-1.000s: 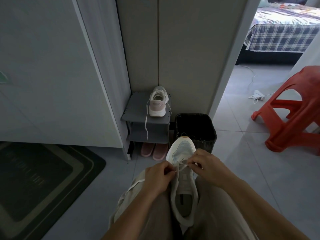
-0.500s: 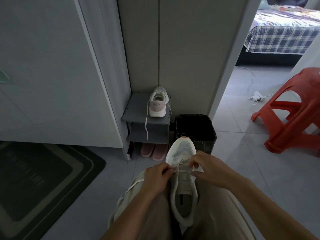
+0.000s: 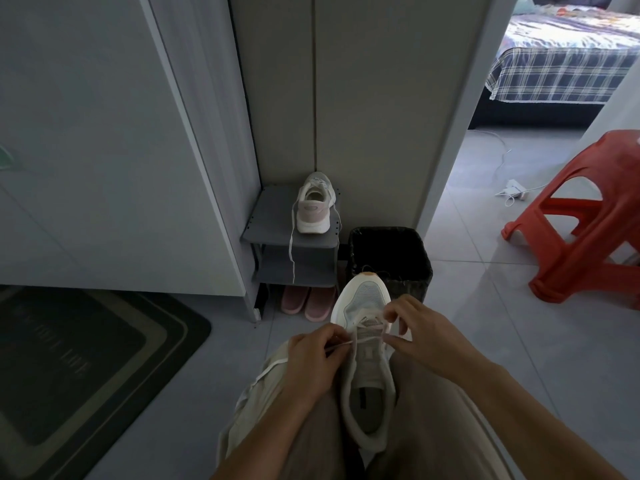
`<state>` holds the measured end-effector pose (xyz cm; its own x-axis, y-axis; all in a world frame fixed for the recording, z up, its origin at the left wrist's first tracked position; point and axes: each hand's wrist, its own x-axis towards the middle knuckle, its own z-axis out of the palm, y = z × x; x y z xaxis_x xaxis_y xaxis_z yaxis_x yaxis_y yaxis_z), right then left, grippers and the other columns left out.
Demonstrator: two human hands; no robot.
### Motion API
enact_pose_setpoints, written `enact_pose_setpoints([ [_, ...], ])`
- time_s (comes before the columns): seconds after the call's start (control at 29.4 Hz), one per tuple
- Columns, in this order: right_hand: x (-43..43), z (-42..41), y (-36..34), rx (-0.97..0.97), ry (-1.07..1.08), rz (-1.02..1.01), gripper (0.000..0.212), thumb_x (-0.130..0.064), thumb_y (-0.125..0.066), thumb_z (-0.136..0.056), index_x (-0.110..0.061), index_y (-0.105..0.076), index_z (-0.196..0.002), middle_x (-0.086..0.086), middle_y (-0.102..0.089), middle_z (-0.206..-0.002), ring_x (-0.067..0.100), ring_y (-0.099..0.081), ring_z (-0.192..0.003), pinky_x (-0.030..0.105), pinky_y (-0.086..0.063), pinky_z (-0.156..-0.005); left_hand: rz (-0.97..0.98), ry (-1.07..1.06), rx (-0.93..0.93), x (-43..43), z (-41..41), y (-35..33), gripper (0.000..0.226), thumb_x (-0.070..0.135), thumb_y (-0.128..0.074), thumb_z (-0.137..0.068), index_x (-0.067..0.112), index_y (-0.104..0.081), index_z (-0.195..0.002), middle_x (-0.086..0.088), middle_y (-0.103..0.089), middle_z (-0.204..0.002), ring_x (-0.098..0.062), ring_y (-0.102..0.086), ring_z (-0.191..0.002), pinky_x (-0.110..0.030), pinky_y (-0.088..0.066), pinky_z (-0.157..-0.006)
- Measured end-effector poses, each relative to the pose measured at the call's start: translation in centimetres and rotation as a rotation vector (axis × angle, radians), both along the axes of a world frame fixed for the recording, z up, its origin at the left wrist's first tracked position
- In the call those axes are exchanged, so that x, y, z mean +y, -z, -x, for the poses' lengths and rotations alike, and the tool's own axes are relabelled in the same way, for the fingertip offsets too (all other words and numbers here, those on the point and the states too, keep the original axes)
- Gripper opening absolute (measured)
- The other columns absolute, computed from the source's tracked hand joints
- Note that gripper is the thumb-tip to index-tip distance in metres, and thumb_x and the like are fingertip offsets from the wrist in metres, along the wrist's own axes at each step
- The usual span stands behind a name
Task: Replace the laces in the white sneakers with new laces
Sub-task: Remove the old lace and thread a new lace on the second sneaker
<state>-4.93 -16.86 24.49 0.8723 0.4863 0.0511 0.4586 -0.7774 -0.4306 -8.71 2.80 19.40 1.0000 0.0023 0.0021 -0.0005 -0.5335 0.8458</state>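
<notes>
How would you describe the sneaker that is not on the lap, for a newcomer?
Find the grey shoe rack in the corner, left of the black bin. On its top shelf stands the white sneaker, heel toward us. Unlike the pink slippers underneath, its lace hangs down.

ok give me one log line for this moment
step: lacing sneaker | left hand: pinches lace | right hand: pinches lace at eyelets | other sneaker: on rack
</notes>
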Motion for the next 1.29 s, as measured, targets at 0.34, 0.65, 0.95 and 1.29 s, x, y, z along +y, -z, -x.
enact_pose_setpoints([
  [0.34, 0.4, 1.4, 2.7, -0.069, 0.124, -0.133, 0.012, -0.018, -0.067, -0.083, -0.015, -0.058, -0.089, -0.015, -0.049, -0.083, 0.001, -0.051, -0.065, 0.008, -0.041, -0.058, 0.027, -0.080, -0.011, -0.4, -0.1, 0.9, 0.017, 0.044, -0.057, -0.074, 0.032, -0.068, -0.080, 0.013, -0.069, -0.076, -0.011, -0.064, -0.082, -0.038, -0.052, -0.079],
  [0.65, 0.4, 1.2, 2.6, -0.040, 0.082, -0.168, 0.011, -0.029, -0.058, -0.080, -0.020, -0.062, -0.084, -0.025, -0.042, -0.082, -0.007, -0.049, -0.065, 0.004, -0.037, -0.056, 0.034, -0.074, -0.012, -0.2, -0.1, 0.5, 0.022, 0.042, -0.056, -0.075, 0.026, -0.070, -0.083, 0.014, -0.069, -0.077, -0.007, -0.064, -0.082, -0.036, -0.052, -0.079],
  [0.95, 1.4, -0.3, 0.8, 0.036, -0.050, -0.036, 0.016, -0.026, -0.059, -0.086, -0.016, -0.065, -0.097, -0.021, -0.038, -0.078, -0.001, -0.043, -0.066, 0.010, -0.036, -0.065, 0.020, -0.057, 0.007, -0.3, -0.2, 0.5, 0.006, 0.029, -0.065, -0.081, 0.027, -0.068, -0.084, 0.013, -0.068, -0.077, -0.006, -0.063, -0.081, -0.030, -0.051, -0.081],
  [1.29, 2.2, -1.5, -1.4, 0.525, 0.093, -0.090, 0.010, -0.022, -0.066, -0.083, -0.020, -0.061, -0.075, -0.012, -0.048, -0.058, -0.002, -0.044, -0.051, 0.010, -0.035, -0.052, 0.014, -0.093, 0.009, -0.5, -0.4, 0.1, 0.011, 0.031, -0.060, -0.077, 0.021, -0.064, -0.075, 0.012, -0.063, -0.068, -0.004, -0.061, -0.068, -0.017, -0.047, -0.069],
])
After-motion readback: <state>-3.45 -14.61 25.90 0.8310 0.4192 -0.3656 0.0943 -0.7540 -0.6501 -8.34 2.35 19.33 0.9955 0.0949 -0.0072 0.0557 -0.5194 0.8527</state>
